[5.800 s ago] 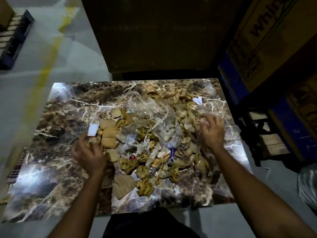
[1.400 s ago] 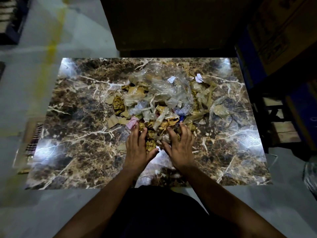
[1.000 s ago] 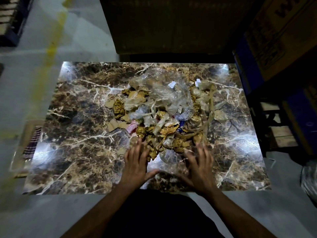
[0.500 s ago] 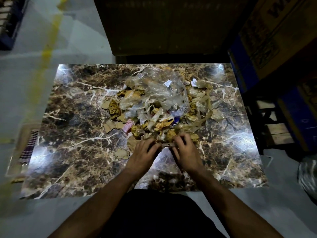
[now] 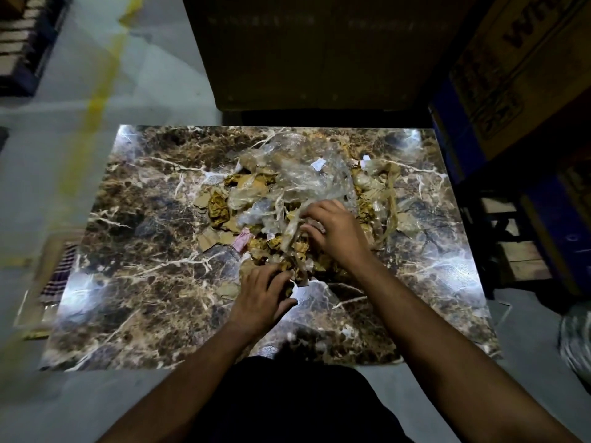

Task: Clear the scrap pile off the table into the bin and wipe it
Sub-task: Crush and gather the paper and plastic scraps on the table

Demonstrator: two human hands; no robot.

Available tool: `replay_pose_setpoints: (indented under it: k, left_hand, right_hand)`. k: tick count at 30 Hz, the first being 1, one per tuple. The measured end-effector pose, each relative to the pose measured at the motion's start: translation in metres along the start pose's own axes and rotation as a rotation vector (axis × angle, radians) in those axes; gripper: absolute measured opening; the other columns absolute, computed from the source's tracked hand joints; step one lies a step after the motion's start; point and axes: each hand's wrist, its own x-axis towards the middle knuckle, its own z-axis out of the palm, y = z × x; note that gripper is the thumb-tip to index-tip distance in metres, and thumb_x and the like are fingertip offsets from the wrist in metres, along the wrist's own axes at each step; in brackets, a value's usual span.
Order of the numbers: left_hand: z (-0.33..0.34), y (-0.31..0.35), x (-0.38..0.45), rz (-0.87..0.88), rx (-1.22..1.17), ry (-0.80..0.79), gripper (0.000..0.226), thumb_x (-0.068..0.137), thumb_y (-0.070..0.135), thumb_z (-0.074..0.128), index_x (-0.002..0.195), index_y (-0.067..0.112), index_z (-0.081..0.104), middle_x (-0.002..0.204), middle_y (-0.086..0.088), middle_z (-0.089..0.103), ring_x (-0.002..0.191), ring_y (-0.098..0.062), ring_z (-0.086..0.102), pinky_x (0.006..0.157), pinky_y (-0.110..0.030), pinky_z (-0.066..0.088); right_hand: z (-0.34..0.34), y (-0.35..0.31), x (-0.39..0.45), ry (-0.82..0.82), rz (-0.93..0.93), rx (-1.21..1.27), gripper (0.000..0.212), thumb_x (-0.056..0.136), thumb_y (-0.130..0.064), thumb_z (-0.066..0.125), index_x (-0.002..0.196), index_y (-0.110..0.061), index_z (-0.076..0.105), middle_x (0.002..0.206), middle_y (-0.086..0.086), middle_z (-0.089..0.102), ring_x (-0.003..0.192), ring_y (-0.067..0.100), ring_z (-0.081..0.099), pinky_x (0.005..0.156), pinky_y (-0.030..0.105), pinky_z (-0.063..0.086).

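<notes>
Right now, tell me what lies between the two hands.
In the head view, crumpled brown paper and clear plastic scraps at the near edge of the scrap pile lie between the left hand and right hand.

Warehouse, stacked cardboard cartons (image 5: 524,59), wooden pallet (image 5: 25,36), painted concrete floor (image 5: 105,68)

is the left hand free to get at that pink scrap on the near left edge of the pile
Probably yes. The pink scrap lies exposed at the pile's edge, with nothing on top. The left hand rests just nearer on the scrap pile, with only loose brown bits between. The right hand is off to the side.
</notes>
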Motion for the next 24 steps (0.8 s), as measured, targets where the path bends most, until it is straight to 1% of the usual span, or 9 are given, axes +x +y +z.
replay_pose_setpoints:
  k: [3, 7, 10, 13, 16, 18, 20, 23, 24]
  left_hand:
    - [-0.005, -0.007, -0.007, -0.030, -0.014, 0.064, 0.081, 0.070, 0.061, 0.082, 0.128, 0.017, 0.046, 0.128, -0.010, 0.042, 0.111, -0.029, 0.045, 0.093, -0.045, 0.042]
    - [-0.023, -0.022, -0.005, -0.065, -0.076, 0.271, 0.057, 0.083, 0.050, 0.062, 0.119, 0.010, 0.045, 0.121, -0.012, 0.042, 0.111, -0.030, 0.044, 0.095, -0.041, 0.035]
    - [-0.037, -0.054, 0.017, -0.340, -0.162, 0.321, 0.051, 0.094, 0.049, 0.047, 0.125, 0.009, 0.044, 0.128, -0.018, 0.043, 0.117, -0.036, 0.043, 0.101, -0.044, 0.038]
    - [-0.043, -0.093, 0.053, -0.698, -0.292, 0.278, 0.051, 0.100, 0.047, 0.041, 0.140, 0.015, 0.042, 0.146, -0.011, 0.036, 0.132, -0.035, 0.038, 0.103, -0.056, 0.043]
    - [-0.034, -0.121, 0.081, -0.950, -0.399, 0.163, 0.058, 0.107, 0.045, 0.036, 0.155, 0.015, 0.029, 0.165, -0.011, 0.021, 0.150, -0.034, 0.020, 0.120, -0.055, 0.023]
    - [-0.025, -0.121, 0.089, -0.909, -0.426, 0.114, 0.056, 0.107, 0.048, 0.034, 0.156, 0.024, 0.028, 0.166, -0.009, 0.021, 0.152, -0.031, 0.016, 0.122, -0.055, 0.017]
    - [-0.019, -0.114, 0.092, -0.842, -0.482, 0.113, 0.051, 0.106, 0.050, 0.033, 0.153, 0.031, 0.030, 0.162, -0.008, 0.027, 0.149, -0.031, 0.023, 0.119, -0.057, 0.022]
    - [-0.021, -0.113, 0.090, -0.807, -0.521, 0.178, 0.049, 0.106, 0.047, 0.035, 0.150, 0.026, 0.034, 0.152, -0.009, 0.037, 0.139, -0.032, 0.037, 0.113, -0.055, 0.035]
    - [-0.023, -0.119, 0.090, -0.807, -0.512, 0.213, 0.049, 0.106, 0.047, 0.035, 0.149, 0.025, 0.036, 0.149, -0.010, 0.039, 0.137, -0.032, 0.039, 0.112, -0.054, 0.037]
  right_hand:
    - [-0.005, 0.010, -0.013, 0.055, 0.092, 0.150, 0.023, 0.093, -0.025, 0.071, 0.115, -0.020, 0.070, 0.116, -0.003, 0.068, 0.103, 0.007, 0.059, 0.084, 0.021, 0.053]
    - [-0.022, 0.045, -0.029, 0.286, 0.327, 0.268, 0.013, 0.099, -0.018, 0.064, 0.111, -0.017, 0.070, 0.108, -0.002, 0.069, 0.089, 0.010, 0.068, 0.074, 0.018, 0.058]
    - [-0.035, 0.098, -0.020, 0.406, 0.558, 0.194, 0.019, 0.101, -0.023, 0.057, 0.115, -0.014, 0.067, 0.110, 0.003, 0.067, 0.101, 0.024, 0.065, 0.076, 0.023, 0.048]
    - [-0.035, 0.151, -0.011, 0.253, 0.734, 0.133, 0.038, 0.101, -0.031, 0.052, 0.132, -0.012, 0.059, 0.129, 0.017, 0.061, 0.117, 0.035, 0.057, 0.089, 0.030, 0.040]
    - [-0.017, 0.165, 0.001, 0.049, 0.784, 0.198, 0.056, 0.101, -0.051, 0.041, 0.147, -0.021, 0.046, 0.142, 0.016, 0.055, 0.126, 0.036, 0.054, 0.106, 0.045, 0.043]
    - [-0.005, 0.155, 0.011, -0.029, 0.745, 0.226, 0.054, 0.103, -0.050, 0.039, 0.152, -0.027, 0.041, 0.149, 0.011, 0.051, 0.132, 0.033, 0.051, 0.110, 0.050, 0.042]
    - [-0.001, 0.139, 0.020, -0.048, 0.665, 0.248, 0.056, 0.101, -0.056, 0.038, 0.152, -0.035, 0.039, 0.152, 0.008, 0.050, 0.132, 0.030, 0.051, 0.109, 0.050, 0.042]
    - [-0.014, 0.136, 0.028, 0.066, 0.629, 0.273, 0.044, 0.102, -0.045, 0.044, 0.142, -0.028, 0.053, 0.137, 0.011, 0.061, 0.115, 0.027, 0.059, 0.085, 0.033, 0.050]
    - [-0.021, 0.142, 0.032, 0.141, 0.639, 0.251, 0.043, 0.100, -0.044, 0.045, 0.135, -0.023, 0.057, 0.129, 0.012, 0.063, 0.111, 0.027, 0.060, 0.080, 0.033, 0.050]
